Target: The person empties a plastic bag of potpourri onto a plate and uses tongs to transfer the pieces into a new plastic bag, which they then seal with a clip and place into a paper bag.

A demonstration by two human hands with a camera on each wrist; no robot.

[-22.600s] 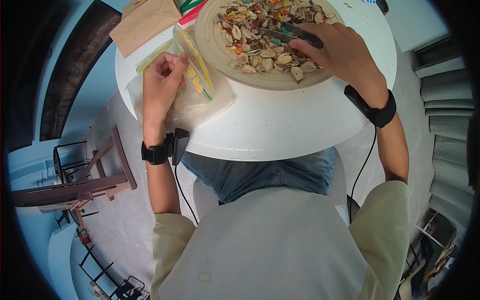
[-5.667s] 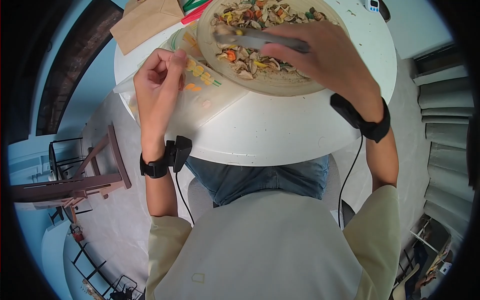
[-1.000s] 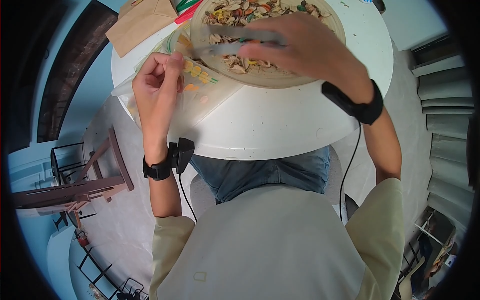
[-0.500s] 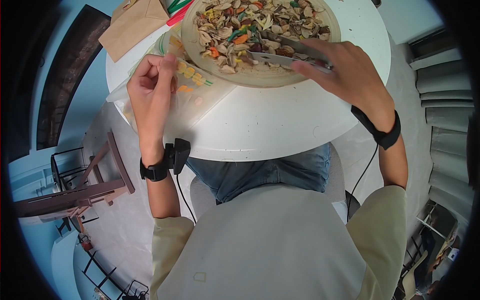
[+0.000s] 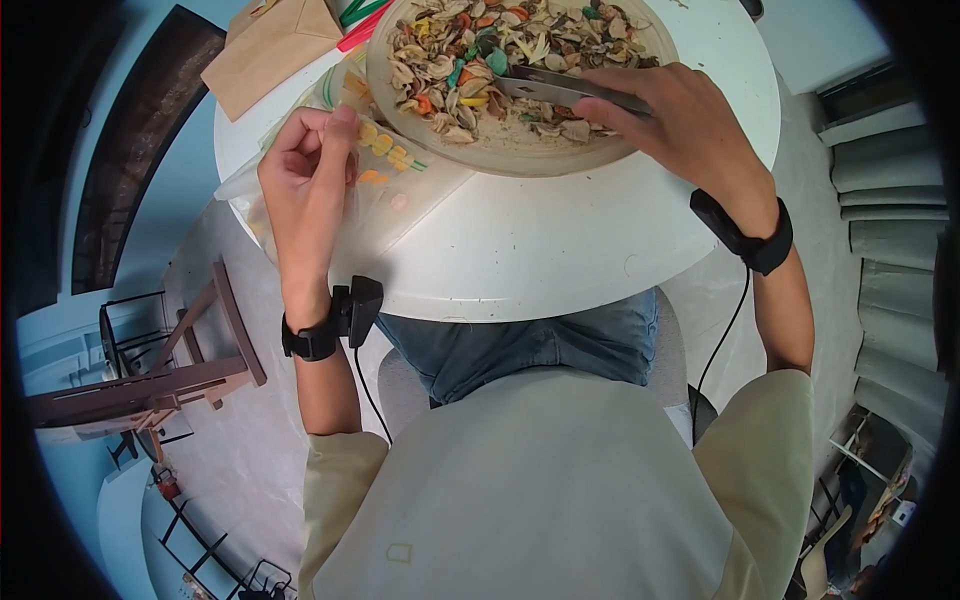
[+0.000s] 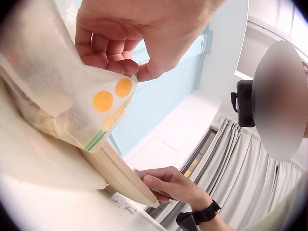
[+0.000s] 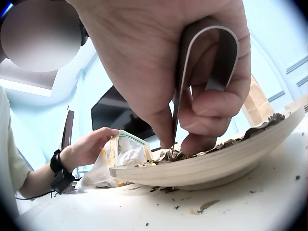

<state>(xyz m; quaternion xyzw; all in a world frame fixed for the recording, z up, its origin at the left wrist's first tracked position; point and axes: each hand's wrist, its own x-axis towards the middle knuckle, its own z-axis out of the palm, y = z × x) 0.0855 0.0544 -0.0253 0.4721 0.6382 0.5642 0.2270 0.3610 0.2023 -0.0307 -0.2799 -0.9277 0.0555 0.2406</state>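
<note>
My left hand (image 5: 308, 190) pinches the top edge of a clear zip bag (image 5: 410, 205) with orange dots and a green seal line. The bag lies at the left of the round wooden plate (image 5: 570, 166), its mouth beside the rim; pale pieces show inside it in the left wrist view. Potpourri (image 5: 440, 75), a mix of pale dried slices with green, orange and yellow bits, covers much of the plate. In my right hand (image 5: 695, 125) is a pair of metal tongs (image 7: 180, 82), bent in a U at the back. Their tips reach among the pieces near green ones.
A brown paper bag (image 5: 272, 55) stands at the back left, by red and green strips (image 5: 364, 25). Small crumbs dot the white table (image 5: 540, 260) in front of the plate. Black cameras with cables sit on both wrists.
A second ago the tongs were at the bag's mouth; my right hand has since swung right, back over the plate. Their arms have drawn closer together. The left hand keeps its pinch.
</note>
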